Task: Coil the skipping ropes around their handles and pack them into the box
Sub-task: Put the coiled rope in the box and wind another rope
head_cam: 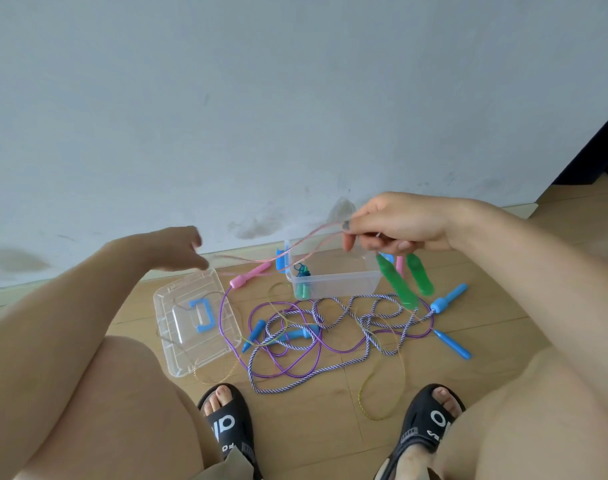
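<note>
The right hand [399, 225] is pinching the thin, limp pink rope [306, 242] above the far box [333, 282], the left hand's fingers [195, 261] are guiding it loosely; its stiff pink handle [248, 275] is offering the firmer hold.

— What did the box [333, 278] look like?
— Clear plastic, lidless, upright by the wall, with a coiled teal rope [301, 282] inside.
— And the other ropes?
— A pink-handled rope [248, 274] had one handle on the floor, its cord raised. Two green handles [404, 282] hung beside the box. The braided rope [330, 341], purple cord [295, 344] and blue handles [447, 299] lay tangled.
</note>
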A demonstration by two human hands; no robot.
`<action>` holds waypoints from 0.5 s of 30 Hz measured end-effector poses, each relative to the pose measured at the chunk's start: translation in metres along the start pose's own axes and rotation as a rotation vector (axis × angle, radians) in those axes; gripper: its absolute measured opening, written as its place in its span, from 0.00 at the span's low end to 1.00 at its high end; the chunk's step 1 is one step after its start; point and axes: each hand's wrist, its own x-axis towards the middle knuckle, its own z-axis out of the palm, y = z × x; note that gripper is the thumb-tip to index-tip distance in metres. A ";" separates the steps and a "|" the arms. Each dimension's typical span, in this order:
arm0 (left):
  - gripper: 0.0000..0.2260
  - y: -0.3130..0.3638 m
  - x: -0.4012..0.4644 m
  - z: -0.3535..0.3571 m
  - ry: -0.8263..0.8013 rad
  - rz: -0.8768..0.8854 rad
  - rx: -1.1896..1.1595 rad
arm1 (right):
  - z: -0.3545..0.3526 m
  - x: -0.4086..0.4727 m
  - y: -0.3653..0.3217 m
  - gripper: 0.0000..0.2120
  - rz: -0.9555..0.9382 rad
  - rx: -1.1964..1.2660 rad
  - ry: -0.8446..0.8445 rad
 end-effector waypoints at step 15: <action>0.37 0.154 -0.067 0.009 -0.128 0.527 -0.608 | 0.027 0.031 -0.035 0.14 -0.088 1.460 0.276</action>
